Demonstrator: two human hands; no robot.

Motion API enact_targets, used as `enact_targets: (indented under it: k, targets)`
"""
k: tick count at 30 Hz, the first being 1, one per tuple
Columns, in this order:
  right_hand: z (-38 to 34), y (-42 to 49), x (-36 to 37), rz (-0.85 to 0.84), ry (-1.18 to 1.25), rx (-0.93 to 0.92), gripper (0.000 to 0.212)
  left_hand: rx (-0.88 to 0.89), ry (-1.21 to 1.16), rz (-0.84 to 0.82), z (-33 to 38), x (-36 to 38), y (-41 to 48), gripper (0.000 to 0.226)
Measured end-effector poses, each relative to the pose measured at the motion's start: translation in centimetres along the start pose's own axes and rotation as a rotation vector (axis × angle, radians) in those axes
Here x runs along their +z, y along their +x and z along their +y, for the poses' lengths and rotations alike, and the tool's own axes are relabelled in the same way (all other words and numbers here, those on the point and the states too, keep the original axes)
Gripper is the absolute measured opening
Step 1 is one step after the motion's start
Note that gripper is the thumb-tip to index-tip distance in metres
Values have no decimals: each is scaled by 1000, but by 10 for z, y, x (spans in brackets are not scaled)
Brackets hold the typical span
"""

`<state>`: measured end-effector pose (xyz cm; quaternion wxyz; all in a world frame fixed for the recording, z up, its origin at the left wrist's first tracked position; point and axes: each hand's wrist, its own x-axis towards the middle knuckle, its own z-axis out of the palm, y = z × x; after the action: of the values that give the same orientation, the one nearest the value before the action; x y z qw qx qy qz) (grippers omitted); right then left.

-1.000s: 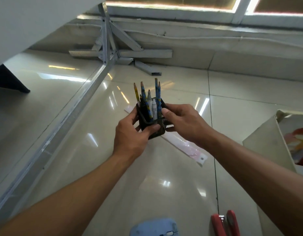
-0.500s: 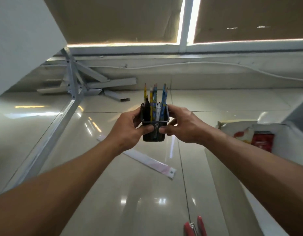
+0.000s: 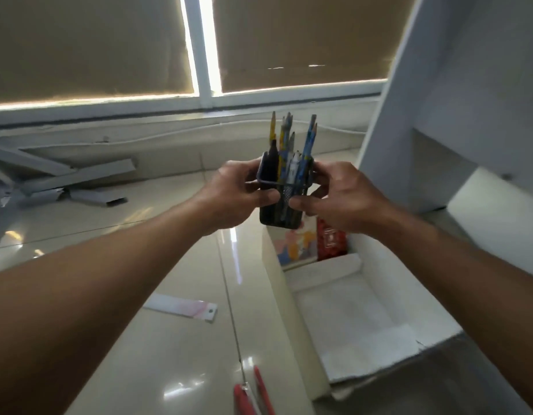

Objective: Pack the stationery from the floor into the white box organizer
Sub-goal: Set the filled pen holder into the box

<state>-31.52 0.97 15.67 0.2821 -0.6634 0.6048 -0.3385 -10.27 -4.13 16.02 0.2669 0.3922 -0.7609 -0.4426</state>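
Note:
A black mesh pen holder point(image 3: 281, 205) with several pencils and pens stands upright in the air, gripped from both sides. My left hand point(image 3: 232, 194) clasps its left side and my right hand point(image 3: 337, 199) its right side. The holder hangs above the far left corner of the white box organizer point(image 3: 358, 310), which sits on the floor at the right. The box's far compartment holds a colourful notebook point(image 3: 295, 245) and a red packet point(image 3: 331, 241). Its near compartment shows a bare white bottom.
A white ruler with pink print point(image 3: 184, 307) lies on the glossy tiled floor left of the box. Red scissor handles point(image 3: 253, 393) lie at the bottom edge. Grey metal bars point(image 3: 79, 181) are piled at the far left. A white desk leg point(image 3: 409, 115) rises at right.
Both hands have carried the pen holder to the right, from above the ruler to above the box's far left corner. My view has turned right, bringing the whole box into sight.

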Motion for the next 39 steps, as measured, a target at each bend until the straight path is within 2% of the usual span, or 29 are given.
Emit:
enact_targets:
  k: [3, 9, 12, 18, 21, 23, 26, 28, 31, 34, 39]
  targets:
    - [24, -26, -23, 70, 15, 123, 54, 21, 26, -58, 12, 39, 15, 37]
    - [65, -94, -33, 289, -73, 325, 51, 35, 77, -200, 21, 110, 24, 37]
    - [75, -115, -22, 348, -120, 381, 53, 37, 123, -233, 14, 129, 23, 39]
    - [85, -131, -2, 439, -56, 488, 51, -56, 162, -250, 7, 145, 29, 40]
    - [86, -132, 10, 421, 15, 565, 47, -70, 229, -314, 4, 149, 25, 52]
    - [88, -132, 14, 372, 85, 618, 45, -104, 177, -360, 0, 149, 20, 59]
    - [94, -130, 23, 352, 162, 691, 37, -179, 64, -417, -7, 151, 16, 43]
    - [99, -127, 31, 382, 200, 758, 31, -263, -32, -398, -13, 156, 14, 35]
    - [110, -124, 41, 431, 299, 868, 24, -281, 2, -346, -23, 167, 16, 37]
    - [114, -120, 45, 454, 396, 947, 29, -331, -17, -290, -30, 176, 19, 39]
    - [116, -119, 52, 473, 416, 1003, 34, -414, -50, -227, -41, 189, 20, 35]
